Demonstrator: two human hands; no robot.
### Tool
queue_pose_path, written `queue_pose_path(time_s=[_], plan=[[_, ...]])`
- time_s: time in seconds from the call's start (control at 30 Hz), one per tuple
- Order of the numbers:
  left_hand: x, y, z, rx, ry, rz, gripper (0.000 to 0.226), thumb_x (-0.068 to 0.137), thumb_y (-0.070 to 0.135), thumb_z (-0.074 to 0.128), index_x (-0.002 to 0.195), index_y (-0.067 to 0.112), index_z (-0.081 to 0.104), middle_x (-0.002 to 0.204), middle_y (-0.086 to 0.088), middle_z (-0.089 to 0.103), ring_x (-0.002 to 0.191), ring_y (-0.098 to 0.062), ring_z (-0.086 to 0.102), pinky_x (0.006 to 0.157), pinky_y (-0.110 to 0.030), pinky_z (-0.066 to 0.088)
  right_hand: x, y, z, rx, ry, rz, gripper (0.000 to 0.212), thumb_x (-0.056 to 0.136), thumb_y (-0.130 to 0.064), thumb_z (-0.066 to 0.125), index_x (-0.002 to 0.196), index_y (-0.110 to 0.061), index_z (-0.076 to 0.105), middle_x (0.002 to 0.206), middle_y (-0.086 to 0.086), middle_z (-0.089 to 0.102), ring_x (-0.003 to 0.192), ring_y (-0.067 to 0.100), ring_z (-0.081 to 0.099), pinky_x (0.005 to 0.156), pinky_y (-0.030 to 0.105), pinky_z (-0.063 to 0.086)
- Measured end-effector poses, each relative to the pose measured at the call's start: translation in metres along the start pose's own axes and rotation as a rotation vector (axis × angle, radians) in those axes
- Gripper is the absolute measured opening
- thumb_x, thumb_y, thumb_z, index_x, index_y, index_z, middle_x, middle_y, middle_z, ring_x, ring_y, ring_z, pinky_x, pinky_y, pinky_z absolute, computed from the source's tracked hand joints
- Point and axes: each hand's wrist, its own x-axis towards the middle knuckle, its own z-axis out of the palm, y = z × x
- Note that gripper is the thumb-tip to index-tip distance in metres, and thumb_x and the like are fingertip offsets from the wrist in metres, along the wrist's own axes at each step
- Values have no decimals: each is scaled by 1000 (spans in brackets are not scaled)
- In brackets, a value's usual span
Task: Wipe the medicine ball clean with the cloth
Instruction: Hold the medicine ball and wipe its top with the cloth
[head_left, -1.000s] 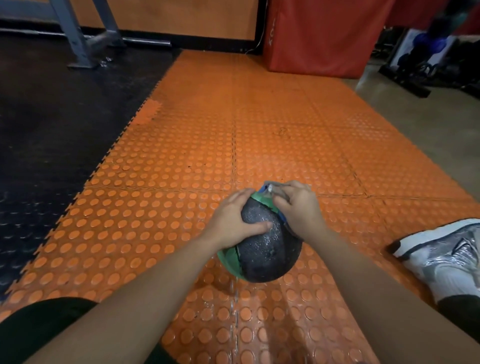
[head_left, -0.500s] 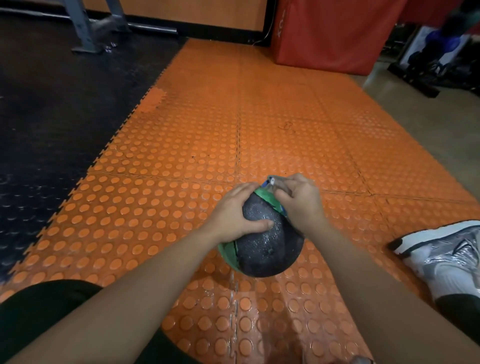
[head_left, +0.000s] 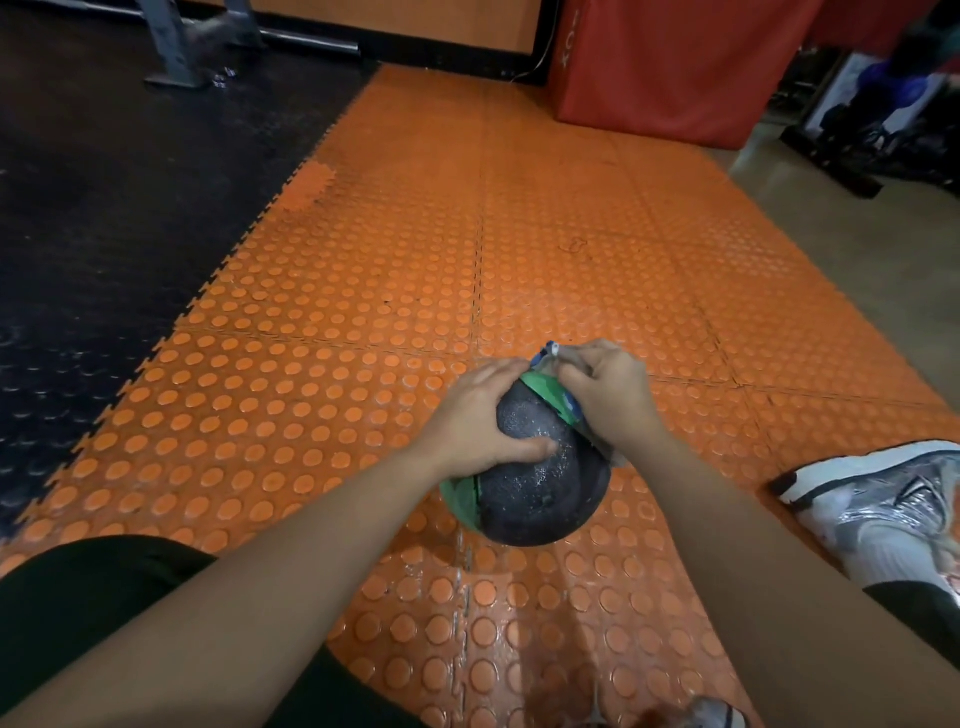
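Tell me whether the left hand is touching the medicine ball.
Touching. The head view shows the left hand spread over the medicine ball, thumb pressed flat on its black surface.

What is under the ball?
The medicine ball sits on the orange studded mat, and its shadow falls in front. The spot where it touches the mat is hidden by the ball itself. The left hand rests on top.
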Motion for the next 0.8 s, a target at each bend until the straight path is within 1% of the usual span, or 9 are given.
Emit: queue_pose_path(time_s=[0.1, 0.17, 0.23, 0.37, 0.47, 0.57, 0.67, 0.73, 0.8], plan=[[4, -6, -5, -27, 1, -19, 114, 48, 73, 55, 146, 20, 30, 150, 2, 31, 136, -16, 30, 113, -37, 26, -17, -5, 9, -35, 15, -94, 19, 84, -13, 57, 94, -14, 73, 97, -4, 58, 95, 24, 50, 85, 32, 34], [3, -6, -7, -50, -4, -27, 110, 50, 65, 62, 145, 18, 31, 150, 1, 31, 137, -15, 29, 114, -33, 25, -31, -7, 9, -44, 20, -188, 17, 79, -14, 58, 84, -14, 74, 89, -1, 56, 90, 24, 46, 80, 32, 32], [3, -5, -7, -48, 1, -7, 109, 50, 67, 60, 144, 19, 33, 150, 2, 32, 137, -14, 29, 114, -33, 24, -31, -7, 3, -4, -12, -202, 14, 79, -12, 59, 77, -11, 73, 86, 3, 57, 88, 24, 48, 79, 34, 35], [4, -4, -3, 37, -28, 9, 113, 51, 77, 52, 147, 23, 27, 151, 3, 29, 138, -16, 26, 115, -39, 22, -4, 2, -2, 57, -38, -50, 15, 87, -9, 58, 86, -4, 72, 89, 10, 59, 87, 25, 55, 78, 32, 41], [4, -5, -3, 33, -31, 18, 113, 49, 78, 48, 146, 25, 27, 150, 3, 29, 136, -17, 28, 114, -40, 24, 6, 4, 4, -8, -25, 26, 22, 90, -16, 54, 101, -7, 71, 97, 11, 59, 88, 23, 54, 69, 24, 33], [2, -11, -9, -29, -50, -9, 114, 48, 76, 52, 147, 27, 24, 150, 4, 27, 135, -15, 30, 112, -41, 29, -4, -4, 7, -23, -35, -38, 26, 89, -14, 54, 111, -12, 68, 92, -5, 56, 94, 21, 52, 76, 25, 34], [-3, -18, -11, -45, -75, 16, 113, 49, 73, 56, 147, 30, 23, 153, 6, 23, 139, -13, 24, 114, -41, 26, -23, -3, 3, 70, -46, -164, 14, 86, -6, 59, 86, -7, 73, 81, -22, 46, 83, 9, 52, 77, 22, 38], [-6, -17, -9, -12, -80, 72, 110, 51, 73, 55, 147, 29, 24, 152, 7, 24, 139, -11, 23, 115, -38, 22, -23, 2, -5, 104, -56, -135, 16, 84, -4, 61, 70, -4, 68, 79, -16, 50, 75, -2, 50, 69, 18, 36], [-6, -14, -8, 40, -90, 120, 107, 54, 73, 53, 147, 29, 23, 152, 8, 24, 139, -9, 20, 115, -33, 18, -14, 7, -8, 64, -71, -56, 13, 86, -8, 60, 81, -7, 72, 86, -4, 55, 76, 7, 50, 67, 19, 34]])
